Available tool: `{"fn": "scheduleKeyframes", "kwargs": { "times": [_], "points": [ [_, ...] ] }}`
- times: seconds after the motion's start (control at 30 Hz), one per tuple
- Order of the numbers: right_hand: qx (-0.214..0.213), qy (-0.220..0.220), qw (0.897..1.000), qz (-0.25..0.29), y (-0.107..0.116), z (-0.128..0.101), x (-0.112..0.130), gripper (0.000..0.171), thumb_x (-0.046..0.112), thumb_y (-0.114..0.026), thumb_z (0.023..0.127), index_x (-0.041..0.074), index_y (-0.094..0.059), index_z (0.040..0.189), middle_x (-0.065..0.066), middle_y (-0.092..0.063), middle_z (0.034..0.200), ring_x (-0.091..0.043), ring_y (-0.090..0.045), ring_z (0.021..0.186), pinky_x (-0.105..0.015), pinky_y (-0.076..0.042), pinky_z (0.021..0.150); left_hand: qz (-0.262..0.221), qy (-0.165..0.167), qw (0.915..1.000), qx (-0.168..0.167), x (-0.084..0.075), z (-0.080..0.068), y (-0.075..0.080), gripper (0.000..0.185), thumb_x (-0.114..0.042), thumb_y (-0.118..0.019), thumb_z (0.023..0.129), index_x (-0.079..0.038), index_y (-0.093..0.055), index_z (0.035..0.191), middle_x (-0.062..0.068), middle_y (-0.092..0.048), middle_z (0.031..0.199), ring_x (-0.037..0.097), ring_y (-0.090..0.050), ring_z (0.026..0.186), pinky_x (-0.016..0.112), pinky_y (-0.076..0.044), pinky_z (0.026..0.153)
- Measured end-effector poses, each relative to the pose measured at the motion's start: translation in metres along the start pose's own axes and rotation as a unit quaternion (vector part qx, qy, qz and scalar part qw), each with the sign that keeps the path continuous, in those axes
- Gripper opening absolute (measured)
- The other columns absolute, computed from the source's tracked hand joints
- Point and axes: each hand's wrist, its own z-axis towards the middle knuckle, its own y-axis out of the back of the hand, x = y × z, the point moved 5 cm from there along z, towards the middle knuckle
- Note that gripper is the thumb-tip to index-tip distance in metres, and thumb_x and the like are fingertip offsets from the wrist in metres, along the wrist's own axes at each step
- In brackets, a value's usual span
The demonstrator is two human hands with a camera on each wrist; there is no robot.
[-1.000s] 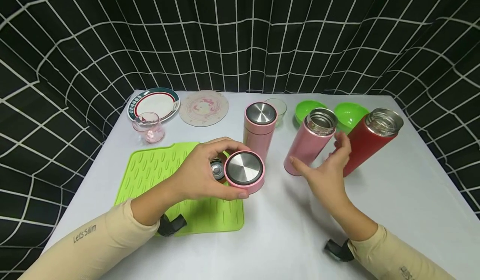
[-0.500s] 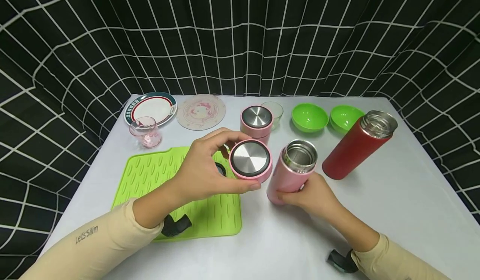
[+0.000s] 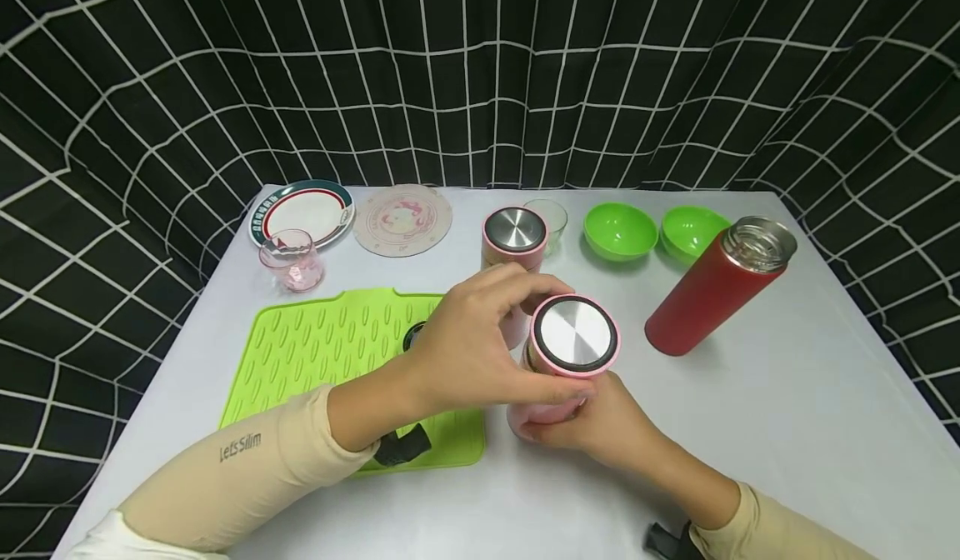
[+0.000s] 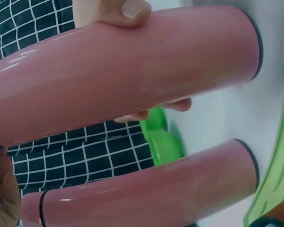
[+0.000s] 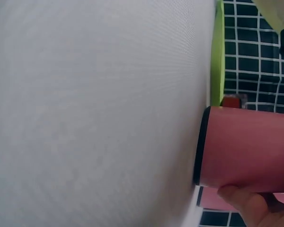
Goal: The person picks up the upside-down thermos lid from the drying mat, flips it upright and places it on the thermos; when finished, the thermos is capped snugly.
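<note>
A person's two hands bring a steel-topped pink lid (image 3: 574, 335) onto a pink flask (image 3: 542, 406) at mid-table.

From left: pink glass (image 3: 292, 258), its contents unclear; "Let's Slim" sleeve (image 3: 240, 447); left hand (image 3: 480, 352), fingers curled round the lid; right hand (image 3: 600, 422), fingers wrapped round the glossy flask's base; two green bowls (image 3: 619, 231); open red flask (image 3: 716, 297), its inside not visible.

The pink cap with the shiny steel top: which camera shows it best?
The head view: the pink cap with the steel top faces the camera, gripped by the left hand over the pink steel flask. The left wrist view shows only flask bodies; the right wrist view only the flask's base.
</note>
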Motion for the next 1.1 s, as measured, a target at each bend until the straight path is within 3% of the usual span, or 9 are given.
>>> {"fn": "scheduleKeyframes", "kwargs": {
  "times": [0.2, 0.37, 0.53, 0.63, 0.73, 0.83, 0.93, 1.1],
  "points": [
    [0.01, -0.025, 1.0, 0.006, -0.001, -0.001, -0.005, 0.041, 0.018, -0.091, 0.07, 0.023, -0.065, 0.101, 0.004, -0.066, 0.093, -0.017, -0.061, 0.081, -0.03, -0.053, 0.072, -0.008, 0.019, 0.9985, 0.05, 0.01, -0.005, -0.006, 0.067, -0.038, -0.091, 0.062, -0.018, -0.065, 0.121, -0.013, -0.06, 0.106, 0.004, -0.052, 0.092, 0.024, -0.048, 0.074],
    [0.001, -0.026, 1.0, 0.0, 0.0, 0.0, -0.001, 0.049, 0.011, -0.091, 0.066, 0.019, -0.062, 0.104, 0.003, -0.065, 0.096, -0.017, -0.061, 0.083, -0.03, -0.053, 0.072, -0.016, -0.014, 0.9963, 0.083, 0.009, -0.001, -0.011, 0.068, -0.035, -0.084, 0.068, -0.013, -0.061, 0.128, -0.01, -0.06, 0.116, 0.004, -0.049, 0.108, 0.024, -0.048, 0.086],
    [0.001, 0.0, 1.0, 0.014, 0.0, 0.006, 0.02, 0.056, -0.002, -0.089, 0.063, 0.014, -0.058, 0.108, 0.0, -0.063, 0.098, -0.018, -0.06, 0.085, -0.031, -0.052, 0.074, -0.012, -0.037, 0.9969, 0.068, 0.007, 0.001, -0.012, 0.066, -0.035, -0.085, 0.066, -0.011, -0.062, 0.123, -0.009, -0.059, 0.112, 0.002, -0.051, 0.105, 0.02, -0.046, 0.088],
    [0.011, 0.002, 0.999, 0.03, -0.002, 0.008, 0.017, 0.052, 0.0, -0.089, 0.066, 0.012, -0.058, 0.107, 0.0, -0.063, 0.095, -0.018, -0.06, 0.081, -0.031, -0.052, 0.072, -0.025, -0.027, 0.9968, 0.071, 0.009, 0.001, -0.012, 0.067, -0.034, -0.087, 0.066, -0.012, -0.062, 0.124, -0.009, -0.06, 0.114, 0.001, -0.051, 0.107, 0.022, -0.046, 0.089],
    [0.015, 0.001, 0.999, 0.032, -0.002, 0.006, 0.004, 0.051, 0.008, -0.09, 0.068, 0.015, -0.059, 0.108, 0.0, -0.064, 0.096, -0.019, -0.061, 0.083, -0.032, -0.053, 0.073, -0.055, -0.002, 0.9959, 0.072, 0.012, -0.001, -0.014, 0.087, -0.032, -0.09, 0.064, -0.01, -0.049, 0.137, -0.007, -0.057, 0.118, 0.004, -0.05, 0.109, 0.025, -0.046, 0.092],
    [0.009, 0.001, 1.0, 0.024, -0.002, 0.005, -0.005, 0.053, 0.014, -0.091, 0.067, 0.019, -0.059, 0.11, 0.001, -0.064, 0.1, -0.019, -0.061, 0.086, -0.032, -0.053, 0.075, -0.08, 0.027, 0.9948, 0.057, 0.014, -0.004, -0.017, 0.091, -0.03, -0.092, 0.061, -0.009, -0.045, 0.136, -0.005, -0.055, 0.119, 0.005, -0.051, 0.107, 0.026, -0.047, 0.089],
    [0.006, 0.0, 1.0, 0.018, -0.001, 0.005, -0.004, 0.055, 0.015, -0.092, 0.067, 0.02, -0.059, 0.111, 0.001, -0.064, 0.102, -0.019, -0.061, 0.088, -0.032, -0.052, 0.076, -0.094, 0.027, 0.9941, 0.048, 0.014, -0.005, -0.017, 0.082, -0.026, -0.092, 0.061, -0.008, -0.051, 0.13, -0.004, -0.056, 0.119, 0.006, -0.053, 0.107, 0.027, -0.048, 0.088],
    [0.01, -0.01, 1.0, 0.006, -0.001, 0.001, -0.004, 0.054, 0.018, -0.091, 0.069, 0.02, -0.059, 0.112, 0.001, -0.063, 0.104, -0.018, -0.061, 0.09, -0.032, -0.053, 0.077, -0.124, 0.034, 0.9908, 0.042, 0.012, -0.008, -0.018, 0.095, -0.022, -0.091, 0.063, -0.01, -0.037, 0.14, -0.004, -0.052, 0.125, 0.008, -0.051, 0.114, 0.028, -0.044, 0.096]
  ]
}}
